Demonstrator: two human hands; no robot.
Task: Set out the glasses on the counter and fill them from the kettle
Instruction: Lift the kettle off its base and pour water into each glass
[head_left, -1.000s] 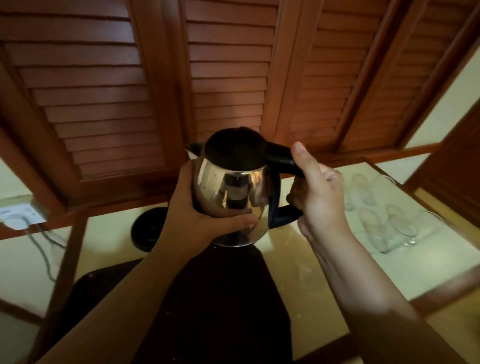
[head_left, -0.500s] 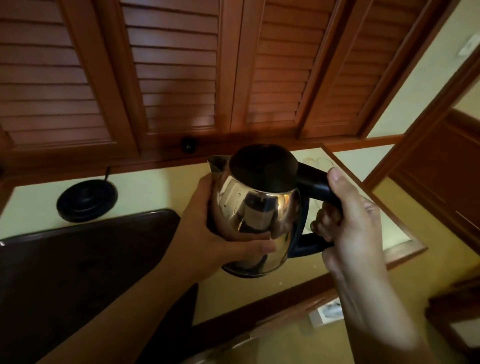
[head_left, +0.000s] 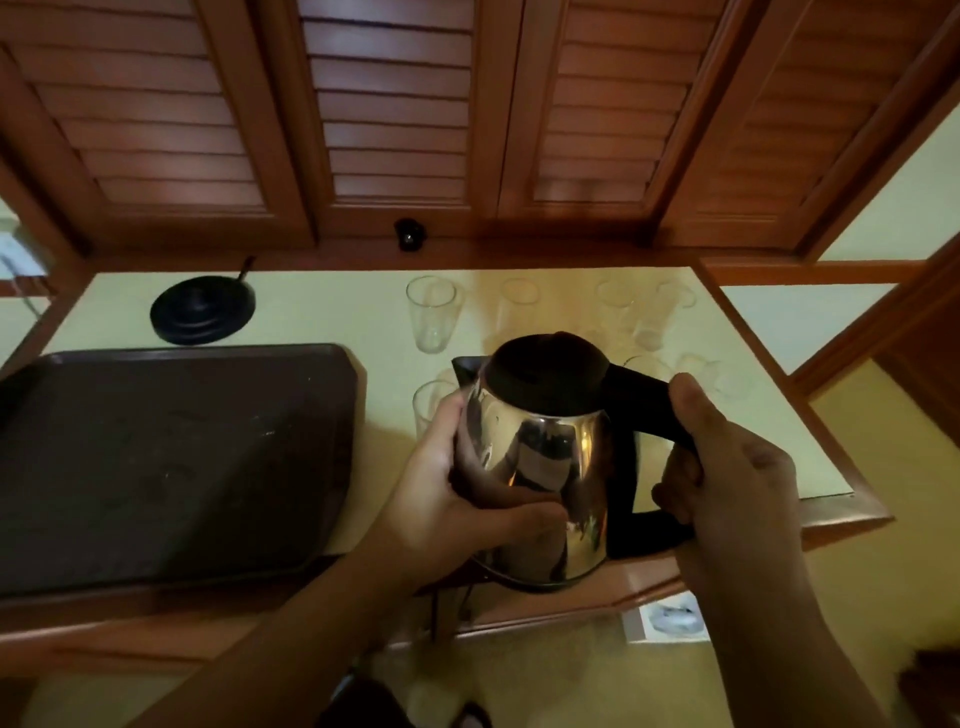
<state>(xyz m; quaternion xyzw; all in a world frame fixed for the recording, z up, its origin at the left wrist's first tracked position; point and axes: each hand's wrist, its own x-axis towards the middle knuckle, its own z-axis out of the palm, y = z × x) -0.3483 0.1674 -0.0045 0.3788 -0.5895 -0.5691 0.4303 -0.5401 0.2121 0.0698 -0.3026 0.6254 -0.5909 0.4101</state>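
Right now a polished stainless-steel electric kettle with a black lid and black loop handle (head_left: 540, 462) is held over the front edge of the pale yellow counter with its reddish wooden rim (head_left: 322, 312), at about 5 o'clock from the counter's middle. Its spout points toward 10 o'clock and its lid is down. The left hand (head_left: 447, 499) cups the kettle's shiny body from the 9 o'clock side, thumb laid across the metal near the base and fingers wrapped behind. The right hand (head_left: 727, 478) is closed around the black handle at the 3 o'clock side, thumb resting on the handle's top. At 12 o'clock from the kettle, clear tumbler glasses (head_left: 431, 314) stand on the counter in a row toward the back; the leftmost is sharp, while those to its right are blurred and faint. Another clear glass (head_left: 428, 410) stands at 9 o'clock from the kettle's lid, just beside the left hand's fingers and partly hidden by them. More blurred glass shapes show at 2 o'clock beyond the handle. A dark brown rectangular serving tray (head_left: 171, 457) lies on the counter at 9 o'clock, and the round black kettle base with its cord (head_left: 202, 310) sits at 11 o'clock behind the tray. Louvred wooden shutters (head_left: 389, 104) fill the wall at the back.
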